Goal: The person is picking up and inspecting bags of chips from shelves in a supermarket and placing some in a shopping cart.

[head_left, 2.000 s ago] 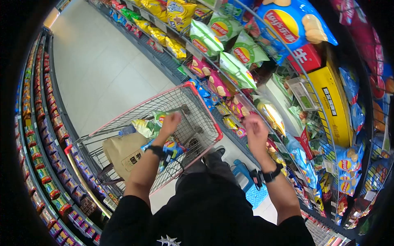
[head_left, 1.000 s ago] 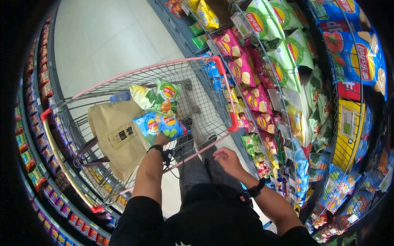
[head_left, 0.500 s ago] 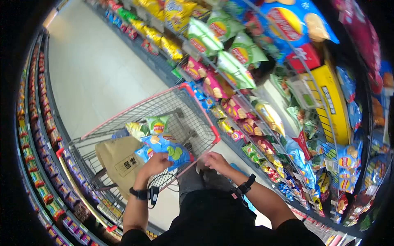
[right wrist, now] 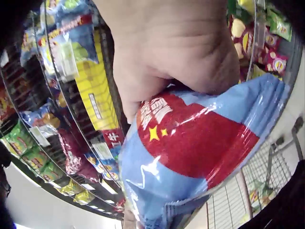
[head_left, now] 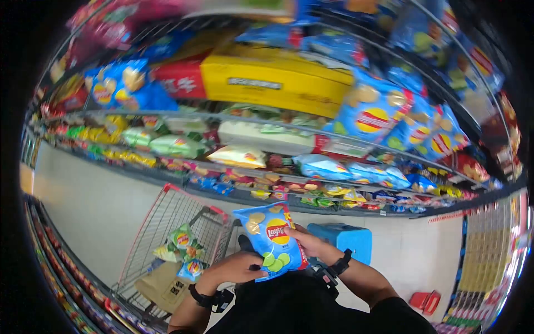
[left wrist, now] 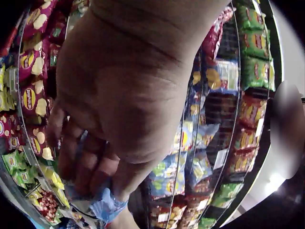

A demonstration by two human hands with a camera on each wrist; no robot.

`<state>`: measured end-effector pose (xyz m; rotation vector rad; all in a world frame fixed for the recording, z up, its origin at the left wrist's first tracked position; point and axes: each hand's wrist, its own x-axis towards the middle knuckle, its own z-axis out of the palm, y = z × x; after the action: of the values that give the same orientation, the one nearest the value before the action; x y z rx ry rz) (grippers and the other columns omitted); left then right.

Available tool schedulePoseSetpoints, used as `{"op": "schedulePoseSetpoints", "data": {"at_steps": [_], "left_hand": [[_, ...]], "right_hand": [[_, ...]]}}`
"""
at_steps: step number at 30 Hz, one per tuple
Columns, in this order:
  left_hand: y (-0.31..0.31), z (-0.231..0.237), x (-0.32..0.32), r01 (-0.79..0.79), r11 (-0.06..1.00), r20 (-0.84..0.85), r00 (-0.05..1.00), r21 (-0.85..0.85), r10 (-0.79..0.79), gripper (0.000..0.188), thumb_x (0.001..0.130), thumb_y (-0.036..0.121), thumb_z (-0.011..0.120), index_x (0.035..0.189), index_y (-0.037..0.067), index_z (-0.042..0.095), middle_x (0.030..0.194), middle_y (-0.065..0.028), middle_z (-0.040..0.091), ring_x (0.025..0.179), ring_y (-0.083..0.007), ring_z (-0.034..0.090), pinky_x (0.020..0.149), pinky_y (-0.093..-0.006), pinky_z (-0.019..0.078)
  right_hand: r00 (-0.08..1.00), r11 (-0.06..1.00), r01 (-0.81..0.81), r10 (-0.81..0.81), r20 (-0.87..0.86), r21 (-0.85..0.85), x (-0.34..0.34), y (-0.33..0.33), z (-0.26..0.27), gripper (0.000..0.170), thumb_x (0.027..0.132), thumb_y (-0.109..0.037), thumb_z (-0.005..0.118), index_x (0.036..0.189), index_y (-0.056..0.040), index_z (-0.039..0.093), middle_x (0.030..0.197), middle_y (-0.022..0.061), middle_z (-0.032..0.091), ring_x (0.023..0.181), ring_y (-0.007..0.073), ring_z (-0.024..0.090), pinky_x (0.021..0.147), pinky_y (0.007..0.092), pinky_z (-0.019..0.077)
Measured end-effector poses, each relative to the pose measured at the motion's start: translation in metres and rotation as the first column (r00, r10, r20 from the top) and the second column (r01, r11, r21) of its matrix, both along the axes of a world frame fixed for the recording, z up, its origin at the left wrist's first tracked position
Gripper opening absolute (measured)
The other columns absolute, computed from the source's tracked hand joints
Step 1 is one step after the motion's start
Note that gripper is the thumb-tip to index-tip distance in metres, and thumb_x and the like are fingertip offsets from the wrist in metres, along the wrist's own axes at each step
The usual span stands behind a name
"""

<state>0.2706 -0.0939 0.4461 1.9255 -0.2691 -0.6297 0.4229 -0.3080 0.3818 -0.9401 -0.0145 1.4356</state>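
A blue bag of Lay's potato chips [head_left: 258, 236], printed with chips and lime slices, is held up in front of my body between both hands. My left hand [head_left: 236, 268] pinches its lower left corner; in the left wrist view a crumpled blue corner [left wrist: 108, 206] shows between thumb and fingers. From the other side, my right hand [head_left: 312, 244] grips the bag's right edge, thumb on the front. The right wrist view shows the bag's shiny blue-and-red side [right wrist: 200, 143] below the palm [right wrist: 176, 57].
At left stands a wire shopping cart [head_left: 161, 222] holding a paper bag [head_left: 161, 286], a green chip bag [head_left: 182, 236] and a blue one [head_left: 191, 270]. Snack shelves with a yellow box [head_left: 278, 83] run across ahead. A blue stool [head_left: 359, 245] and a red object [head_left: 425, 302] are on the floor.
The blue chip bag has been lifted from the cart by my left hand and brought in front of my body, where my right hand now grips it too. My view has turned toward the shelves.
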Motion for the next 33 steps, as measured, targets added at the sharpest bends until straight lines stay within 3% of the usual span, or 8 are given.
{"op": "schedulePoseSetpoints", "data": {"at_steps": [2,5,6,9,17,21,24,33], "left_hand": [[-0.032,0.019,0.034,0.078,0.989,0.001,0.997,0.123,-0.079,0.032,0.09,0.034,0.062,0.094,0.003,0.063,0.086,-0.0172,0.064,0.082,-0.0339,0.062,0.072,-0.0405,0.0473],[-0.074,0.005,0.068,-0.094,0.987,-0.138,0.984,0.132,0.112,0.042,0.09,0.04,0.064,0.108,0.002,0.061,0.104,-0.0141,0.067,0.1,-0.0261,0.064,0.085,-0.0358,0.0487],[-0.09,-0.003,0.08,-0.075,0.986,-0.126,0.988,0.147,0.094,0.042,0.09,0.04,0.064,0.108,0.002,0.061,0.104,-0.0141,0.067,0.1,-0.0261,0.064,0.085,-0.0358,0.0487],[-0.14,-0.02,0.118,-0.276,0.914,-0.065,0.961,-0.297,0.269,0.072,0.088,0.033,0.07,0.141,0.002,0.032,0.134,-0.0178,0.049,0.125,-0.0272,0.05,0.104,-0.0392,0.041],[-0.247,0.025,0.157,-0.455,0.706,-0.059,0.859,-0.542,0.508,0.074,0.079,0.018,0.079,0.136,0.001,0.035,0.129,-0.0117,0.052,0.117,-0.0185,0.053,0.096,-0.0336,0.0471],[-0.254,0.034,0.153,-0.511,0.705,-0.025,0.818,-0.491,0.575,0.068,0.076,0.013,0.081,0.13,0.0,0.042,0.123,-0.0116,0.056,0.112,-0.018,0.057,0.093,-0.0326,0.0494],[-0.253,0.053,0.142,-0.496,0.703,0.001,0.817,-0.51,0.576,0.064,0.076,0.01,0.08,0.128,0.0,0.044,0.12,-0.0108,0.059,0.109,-0.0174,0.059,0.092,-0.0325,0.05],[-0.239,0.069,0.092,-0.628,0.608,0.009,0.692,-0.485,0.722,0.063,0.077,0.009,0.079,0.129,0.0,0.044,0.122,-0.0107,0.058,0.111,-0.0172,0.058,0.094,-0.0336,0.0488]], "right_hand": [[0.984,0.984,0.175,-0.176,-0.004,-0.036,0.013,-0.049,0.006,0.059,0.092,-0.027,0.066,0.138,-0.0031,0.038,0.129,0.015,0.056,0.113,0.0222,0.06,0.095,0.0365,0.0514],[0.848,0.867,0.498,-0.492,0.196,0.023,0.027,-0.117,0.021,0.058,0.087,-0.011,0.07,0.136,-0.0028,0.039,0.121,0.0115,0.059,0.108,0.0191,0.06,0.091,0.0354,0.0527],[0.836,0.856,0.515,-0.512,0.197,0.042,0.031,-0.133,0.028,0.058,0.087,-0.011,0.07,0.136,-0.0028,0.039,0.121,0.0115,0.059,0.108,0.0191,0.06,0.091,0.0354,0.0527],[0.607,0.814,0.567,-0.517,0.603,0.127,0.034,-0.173,0.061,0.06,0.084,-0.006,0.072,0.134,-0.0024,0.039,0.121,0.0111,0.058,0.107,0.0168,0.06,0.089,0.033,0.0523],[0.448,0.77,0.595,-0.555,0.701,0.229,0.039,-0.228,0.105,0.071,0.08,-0.004,0.076,0.136,-0.0024,0.033,0.124,0.0127,0.055,0.109,0.0158,0.059,0.09,0.0322,0.0523],[0.4,0.805,0.541,-0.5,0.769,0.242,0.041,-0.24,0.104,0.074,0.078,-0.012,0.08,0.136,-0.0011,0.034,0.125,0.0123,0.054,0.112,0.0162,0.056,0.092,0.0324,0.0498],[0.557,0.847,0.443,-0.517,0.65,0.294,0.047,-0.244,0.091,0.072,0.08,-0.017,0.079,0.135,-0.0004,0.035,0.126,0.0122,0.054,0.113,0.0169,0.055,0.094,0.0334,0.0485],[0.678,0.901,0.28,-0.431,0.595,0.332,0.035,-0.211,0.092,0.066,0.082,-0.018,0.077,0.133,0.0004,0.04,0.123,0.0119,0.057,0.11,0.0172,0.057,0.093,0.0344,0.0492]]}}
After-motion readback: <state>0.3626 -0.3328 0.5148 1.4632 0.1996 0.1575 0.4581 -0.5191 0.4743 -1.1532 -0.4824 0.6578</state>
